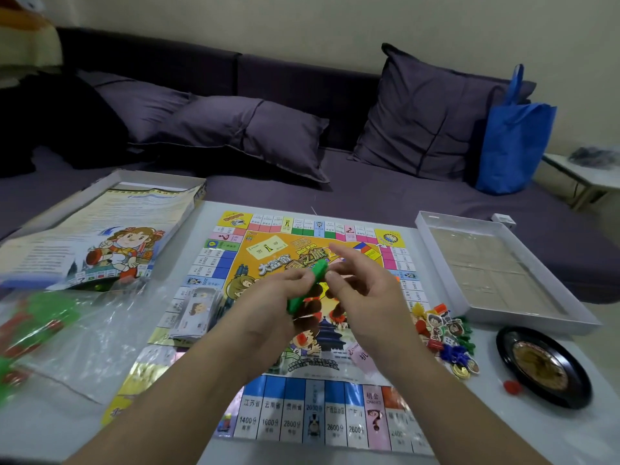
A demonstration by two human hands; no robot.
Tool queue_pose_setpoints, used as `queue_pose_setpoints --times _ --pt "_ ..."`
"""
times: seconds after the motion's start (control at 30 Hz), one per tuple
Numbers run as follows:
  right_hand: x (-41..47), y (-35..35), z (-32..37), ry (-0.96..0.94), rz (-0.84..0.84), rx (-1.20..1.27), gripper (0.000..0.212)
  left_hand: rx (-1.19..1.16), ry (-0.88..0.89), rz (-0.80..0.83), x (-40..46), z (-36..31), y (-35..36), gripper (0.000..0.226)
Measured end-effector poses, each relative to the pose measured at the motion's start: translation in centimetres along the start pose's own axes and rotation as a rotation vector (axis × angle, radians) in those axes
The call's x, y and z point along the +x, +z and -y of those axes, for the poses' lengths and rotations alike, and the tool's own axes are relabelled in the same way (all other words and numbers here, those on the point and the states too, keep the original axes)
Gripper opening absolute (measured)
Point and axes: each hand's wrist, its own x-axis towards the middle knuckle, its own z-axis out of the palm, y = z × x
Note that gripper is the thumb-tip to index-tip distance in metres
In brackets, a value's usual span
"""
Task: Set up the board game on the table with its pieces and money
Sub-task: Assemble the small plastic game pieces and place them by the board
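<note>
The colourful game board lies flat on the white table. Above its middle my left hand grips a stack of green plastic pieces. My right hand meets it from the right, fingertips on the same green stack. A wad of paper money lies on the board's left side. Small pawns, character tokens, dice and gold coins are heaped just off the board's right edge. A pink card peeks out under my right wrist.
A clear plastic bag with green and red pieces sits at the left. The box lid holds a rules sheet at back left; the box base stands at the right. A black roulette wheel and a red piece lie at front right. A sofa stands behind.
</note>
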Motion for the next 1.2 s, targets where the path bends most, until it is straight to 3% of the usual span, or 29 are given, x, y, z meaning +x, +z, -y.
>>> queue_pose_setpoints --times 0.17,0.5,0.63,0.73,0.83,1.03,1.2 --pt "-1.5 1.7 0.0 0.090 0.080 0.003 0.023 -0.062 0.062 -0.026 0.1 0.4 0.1 0.026" --pt "-0.5 0.4 0.2 -0.127 -0.025 -0.132 0.015 -0.048 0.113 -0.004 -0.4 0.7 1.1 0.028" --pt "1.8 -3.3 -1.7 -0.120 -0.119 -0.503 0.016 -0.009 0.045 -0.204 -0.1 0.9 0.9 0.024" --pt "3.6 -5.8 -4.2 -0.034 -0.134 -0.857 0.019 0.042 0.028 -0.242 -0.1 1.0 0.7 0.016" --pt "4.6 -6.5 -5.8 0.068 -0.096 -1.041 0.025 0.105 0.039 -0.257 -0.1 1.0 0.8 0.023" --pt "5.0 -5.6 -6.2 0.072 -0.075 -1.013 0.041 0.137 0.023 -0.281 0.0 0.8 1.0 0.030" --pt "4.5 -4.3 -5.2 0.147 0.087 -1.011 0.010 0.158 0.008 -0.294 -0.1 0.5 1.1 0.029"
